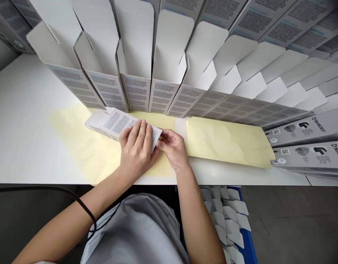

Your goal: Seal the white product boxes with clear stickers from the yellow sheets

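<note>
A printed white carton point(116, 124) lies on yellow paper point(226, 141) on the tabletop point(28, 110), just in front of a row of open cartons point(135, 93). Its long axis runs sideways, sloping down toward its right end. The left hand point(137, 148) grips it from above, fingers curled over, apparently to keep it steady, while the right hand point(171, 146) pinches its right end.
</note>
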Demonstrator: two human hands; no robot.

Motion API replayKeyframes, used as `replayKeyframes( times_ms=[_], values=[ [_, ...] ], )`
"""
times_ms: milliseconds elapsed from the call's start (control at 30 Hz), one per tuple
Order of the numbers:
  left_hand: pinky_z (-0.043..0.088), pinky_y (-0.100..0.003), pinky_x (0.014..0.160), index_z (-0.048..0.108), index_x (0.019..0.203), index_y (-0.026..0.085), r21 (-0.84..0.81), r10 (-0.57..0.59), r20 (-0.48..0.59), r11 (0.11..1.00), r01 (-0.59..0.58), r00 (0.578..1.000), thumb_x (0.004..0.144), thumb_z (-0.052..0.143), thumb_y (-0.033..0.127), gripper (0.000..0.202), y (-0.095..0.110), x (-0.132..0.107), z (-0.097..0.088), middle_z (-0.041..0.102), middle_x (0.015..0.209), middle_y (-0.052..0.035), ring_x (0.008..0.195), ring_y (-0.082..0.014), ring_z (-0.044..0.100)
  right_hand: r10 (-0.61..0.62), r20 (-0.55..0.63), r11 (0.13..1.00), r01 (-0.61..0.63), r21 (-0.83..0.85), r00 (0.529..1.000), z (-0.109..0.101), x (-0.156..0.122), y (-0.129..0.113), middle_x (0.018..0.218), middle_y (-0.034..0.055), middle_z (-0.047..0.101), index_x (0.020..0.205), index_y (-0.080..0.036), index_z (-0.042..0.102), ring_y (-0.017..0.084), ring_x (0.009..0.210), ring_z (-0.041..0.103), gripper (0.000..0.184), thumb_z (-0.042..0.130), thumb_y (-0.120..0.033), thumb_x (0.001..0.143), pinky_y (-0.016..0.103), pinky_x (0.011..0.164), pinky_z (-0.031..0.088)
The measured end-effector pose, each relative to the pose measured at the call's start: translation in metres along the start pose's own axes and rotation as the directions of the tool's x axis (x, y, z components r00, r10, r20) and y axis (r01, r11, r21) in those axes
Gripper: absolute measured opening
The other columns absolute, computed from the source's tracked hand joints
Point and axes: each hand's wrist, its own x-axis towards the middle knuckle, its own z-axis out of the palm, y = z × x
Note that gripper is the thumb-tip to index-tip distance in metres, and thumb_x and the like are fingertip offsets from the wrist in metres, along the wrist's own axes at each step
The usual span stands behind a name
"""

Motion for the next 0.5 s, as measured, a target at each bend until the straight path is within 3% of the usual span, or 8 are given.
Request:
replayKeyframes(
  times_ms=[133, 267, 367, 433, 500],
  values=[
    [0.034, -0.053, 0.103, 0.044, 0.142, 0.006, -0.036, -0.025, 0.027, 0.999, 0.026, 0.999, 0.09, 0.058, 0.032, 0.059, -0.001, -0.001, 0.002, 0.056, 0.136, -0.0294, 0.132, -0.0407, 0.05, -0.048, -0.074, 0.999, 0.046, -0.027, 0.996, 0.0, 0.006, 0.01, 0.088, 0.0022, 0.077, 0.086, -0.024, 0.078, 0.023, 0.084, 0.069, 0.039, 0.09, -0.045, 0.055, 0.04, 0.084, 0.056],
    [0.036, -0.053, 0.102, 0.047, 0.139, 0.006, -0.008, -0.021, 0.017, 1.0, 0.021, 1.0, 0.088, 0.059, 0.033, 0.059, 0.0, 0.0, 0.001, 0.058, 0.133, -0.0296, 0.129, -0.0412, 0.053, -0.134, -0.105, 0.989, 0.126, -0.08, 0.985, -0.002, 0.004, 0.012, 0.097, 0.0015, 0.078, 0.088, -0.026, 0.08, 0.027, 0.099, 0.069, 0.027, 0.081, -0.047, 0.071, 0.045, 0.096, 0.053],
    [0.037, -0.052, 0.101, 0.048, 0.137, 0.004, 0.018, 0.0, 0.001, 1.0, 0.0, 1.0, 0.087, 0.061, 0.034, 0.06, 0.0, 0.001, 0.0, 0.059, 0.131, -0.03, 0.127, -0.0419, 0.055, -0.123, 0.013, 0.991, 0.123, -0.05, 0.992, -0.004, -0.001, 0.008, 0.103, 0.0017, 0.077, 0.101, -0.027, 0.078, 0.024, 0.102, 0.069, 0.032, 0.08, -0.045, 0.074, 0.042, 0.096, 0.053],
    [0.037, -0.052, 0.1, 0.048, 0.136, 0.002, 0.025, 0.013, -0.009, 1.0, -0.013, 1.0, 0.086, 0.061, 0.035, 0.061, 0.0, 0.001, 0.0, 0.059, 0.131, -0.0309, 0.125, -0.043, 0.055, -0.085, 0.114, 0.996, 0.085, 0.0, 0.99, -0.005, -0.003, 0.005, 0.105, 0.0019, 0.076, 0.11, -0.028, 0.075, 0.021, 0.096, 0.069, 0.047, 0.086, -0.041, 0.066, 0.037, 0.091, 0.055],
    [0.037, -0.053, 0.099, 0.048, 0.137, 0.002, 0.018, 0.014, -0.013, 1.0, -0.014, 1.0, 0.086, 0.061, 0.037, 0.063, -0.001, 0.001, 0.001, 0.059, 0.131, -0.0314, 0.126, -0.0436, 0.055, -0.06, 0.129, 0.998, 0.059, 0.01, 0.99, -0.004, -0.003, 0.004, 0.101, 0.0021, 0.076, 0.111, -0.026, 0.074, 0.02, 0.088, 0.069, 0.057, 0.091, -0.04, 0.058, 0.035, 0.084, 0.057]
  ],
)
